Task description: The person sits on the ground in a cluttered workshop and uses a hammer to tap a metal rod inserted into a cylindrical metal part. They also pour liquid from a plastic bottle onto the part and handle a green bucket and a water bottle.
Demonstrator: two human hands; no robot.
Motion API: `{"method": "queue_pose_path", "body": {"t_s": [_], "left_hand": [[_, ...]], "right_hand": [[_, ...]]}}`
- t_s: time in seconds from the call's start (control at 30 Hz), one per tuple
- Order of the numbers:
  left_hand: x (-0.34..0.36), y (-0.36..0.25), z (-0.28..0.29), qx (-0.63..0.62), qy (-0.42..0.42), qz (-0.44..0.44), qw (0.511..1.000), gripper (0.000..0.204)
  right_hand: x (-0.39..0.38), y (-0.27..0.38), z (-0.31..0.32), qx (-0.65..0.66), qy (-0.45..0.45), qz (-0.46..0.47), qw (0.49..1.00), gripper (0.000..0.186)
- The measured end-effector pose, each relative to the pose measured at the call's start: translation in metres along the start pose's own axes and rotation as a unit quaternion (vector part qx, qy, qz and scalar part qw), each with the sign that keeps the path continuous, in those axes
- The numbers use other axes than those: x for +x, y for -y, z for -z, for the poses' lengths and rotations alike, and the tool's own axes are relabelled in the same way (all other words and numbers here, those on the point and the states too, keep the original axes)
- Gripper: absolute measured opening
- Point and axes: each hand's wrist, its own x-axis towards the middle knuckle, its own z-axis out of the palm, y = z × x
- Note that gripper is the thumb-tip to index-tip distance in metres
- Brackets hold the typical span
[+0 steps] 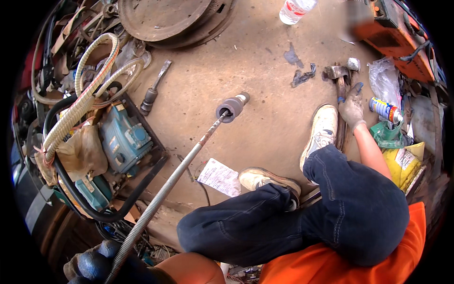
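Note:
At the lower left my left hand (97, 260), in a dark blue-coated glove, is closed around a long threaded rod (177, 173). The rod slants up and away, and its far end sits in the mouth of a dark metal socket-like cylinder (231, 108) with a narrower worn tip. My right hand (352, 110), in a grey glove with blue fingertips, is down by two hammers lying side by side on the floor. Its fingers are closed around the handle of the right hammer (353, 64), just below the head. Left of it is the heavier hammer (336, 72), its handle running down beside my shoe.
A chisel-like tool (155, 87) lies by a blue-green machine (125, 137) in a black tube frame, with a ribbed hose above. Rusty discs (165, 21), a plastic cup (295, 10) and an orange machine (395, 40) stand farther off. A spray can (385, 110) lies at right; paper (220, 177) lies near my shoes.

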Motion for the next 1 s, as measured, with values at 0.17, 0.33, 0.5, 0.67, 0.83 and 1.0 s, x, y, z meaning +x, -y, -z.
{"method": "queue_pose_path", "body": {"t_s": [0.17, 0.33, 0.5, 0.67, 0.83, 1.0], "left_hand": [[0.006, -0.017, -0.047, -0.228, -0.069, 0.063, 0.969, 0.026], [0.023, 0.047, -0.009, -0.442, 0.104, -0.003, 0.891, 0.031], [0.013, 0.011, -0.039, 0.07, 0.013, 0.003, 0.997, 0.032], [0.021, -0.004, -0.042, 0.124, 0.016, 0.062, 0.99, 0.034], [0.017, 0.007, -0.038, 0.079, 0.003, 0.093, 0.992, 0.031], [0.021, -0.006, -0.048, 0.253, 0.009, -0.015, 0.967, 0.031]], "right_hand": [[0.0, -0.016, -0.016, -0.025, -0.047, 0.008, 0.999, 0.099], [-0.001, -0.003, -0.005, -0.022, -0.028, -0.012, 0.999, 0.1], [0.0, 0.006, 0.003, -0.016, -0.005, -0.026, 1.0, 0.101], [0.001, 0.007, -0.003, -0.015, -0.011, -0.028, 0.999, 0.101], [-0.001, 0.012, 0.007, 0.0, 0.0, -0.031, 1.0, 0.101], [0.002, 0.008, -0.001, -0.013, -0.019, -0.024, 0.999, 0.1]]}}
